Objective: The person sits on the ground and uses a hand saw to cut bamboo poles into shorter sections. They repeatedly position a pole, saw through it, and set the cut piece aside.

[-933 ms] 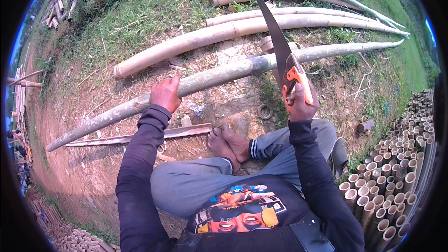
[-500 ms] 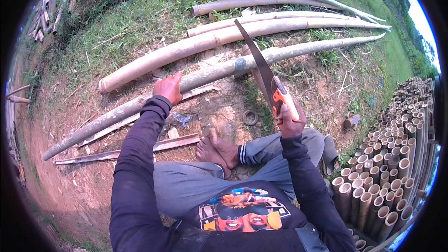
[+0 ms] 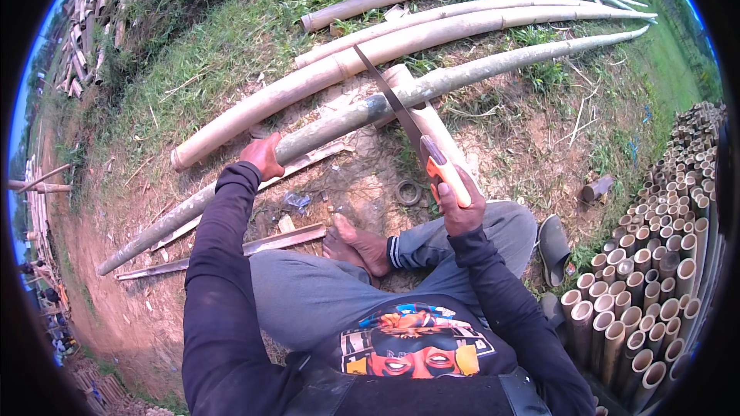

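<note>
A long grey-green bamboo pole (image 3: 331,125) slants across the ground in front of me, its near end low at the left. My left hand (image 3: 264,156) is closed around it. In my right hand (image 3: 462,206) is a handsaw (image 3: 404,117), gripped by its orange handle. The dark blade points up and to the left and crosses the pole just right of a darker band. Whether the teeth touch the bamboo I cannot tell. Under the pole near the blade lies a thicker, pale bamboo piece (image 3: 443,135), running toward my right knee.
Several uncut bamboo poles (image 3: 308,81) lie beyond mine. Split bamboo strips (image 3: 285,239) rest near my bare feet (image 3: 358,249). A short bamboo offcut (image 3: 596,188) and a sandal (image 3: 553,250) are at the right, beside a dense stack of cut bamboo tubes (image 3: 617,316).
The saw has shifted left along the pole, its blade now close beside the darker band. My left hand keeps its hold on the pole. The whole view has tilted a little.
</note>
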Demonstrator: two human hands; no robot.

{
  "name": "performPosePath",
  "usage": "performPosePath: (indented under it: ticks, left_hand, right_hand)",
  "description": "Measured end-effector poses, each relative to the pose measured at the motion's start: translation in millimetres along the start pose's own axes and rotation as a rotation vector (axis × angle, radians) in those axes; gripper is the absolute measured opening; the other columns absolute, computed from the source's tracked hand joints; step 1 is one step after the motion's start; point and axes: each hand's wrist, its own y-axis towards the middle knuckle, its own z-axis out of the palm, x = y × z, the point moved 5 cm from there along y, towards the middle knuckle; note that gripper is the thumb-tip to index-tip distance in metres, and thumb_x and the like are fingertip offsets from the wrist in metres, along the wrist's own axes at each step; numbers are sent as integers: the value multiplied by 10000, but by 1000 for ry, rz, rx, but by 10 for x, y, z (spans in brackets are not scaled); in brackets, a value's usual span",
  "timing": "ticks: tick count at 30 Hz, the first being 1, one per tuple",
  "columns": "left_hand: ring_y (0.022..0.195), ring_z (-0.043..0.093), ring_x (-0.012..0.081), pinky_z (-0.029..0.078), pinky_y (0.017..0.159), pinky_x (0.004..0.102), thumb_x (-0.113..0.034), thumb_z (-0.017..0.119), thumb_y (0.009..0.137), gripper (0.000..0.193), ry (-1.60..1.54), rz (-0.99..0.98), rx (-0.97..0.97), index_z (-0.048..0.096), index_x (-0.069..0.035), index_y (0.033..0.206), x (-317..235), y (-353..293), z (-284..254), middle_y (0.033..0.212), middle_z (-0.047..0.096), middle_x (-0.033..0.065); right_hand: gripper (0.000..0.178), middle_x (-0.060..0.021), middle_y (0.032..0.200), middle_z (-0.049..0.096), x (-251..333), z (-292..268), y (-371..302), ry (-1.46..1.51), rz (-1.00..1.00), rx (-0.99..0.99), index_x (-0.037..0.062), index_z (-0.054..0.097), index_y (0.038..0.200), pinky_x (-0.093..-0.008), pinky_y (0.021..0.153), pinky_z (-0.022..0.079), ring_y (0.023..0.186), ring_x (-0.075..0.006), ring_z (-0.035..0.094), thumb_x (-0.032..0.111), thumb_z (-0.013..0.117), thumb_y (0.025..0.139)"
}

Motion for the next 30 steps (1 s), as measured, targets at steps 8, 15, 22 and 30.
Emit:
performPosePath:
  ticks: [8,15,22,30]
  left_hand:
    - [1071,683,410,536,948,497,-288,891,682,779,18,30,-257,541,-60,1340,-43,-131,80,1116,710,229]
    - [1042,700,408,559,904,508,-246,855,719,610,26,-95,-169,559,-74,1224,17,-126,132,1085,722,209]
    - [1025,700,435,556,905,519,-240,839,698,642,-19,-68,-93,572,-71,1256,23,-78,41,1042,728,248]
    - [1027,694,437,550,887,526,-222,830,697,619,-34,-65,-81,573,-76,1242,42,-65,60,1041,729,231]
  right_hand:
    - [478,-86,1086,747,-30,-22,4,-10,-20,39,19,612,1388,-280,775,521,896,-187,680,257,723,989]
    - [499,-90,1112,751,-53,15,-15,-36,-33,68,22,601,1406,-294,817,538,942,-209,696,262,727,987]
    - [520,-94,1137,755,-59,73,28,-91,-65,89,26,590,1423,-307,859,555,989,-232,713,268,731,986]
    - [409,-95,1105,761,438,-96,-362,-11,131,34,-4,633,1339,-324,849,561,966,-203,718,201,703,992]
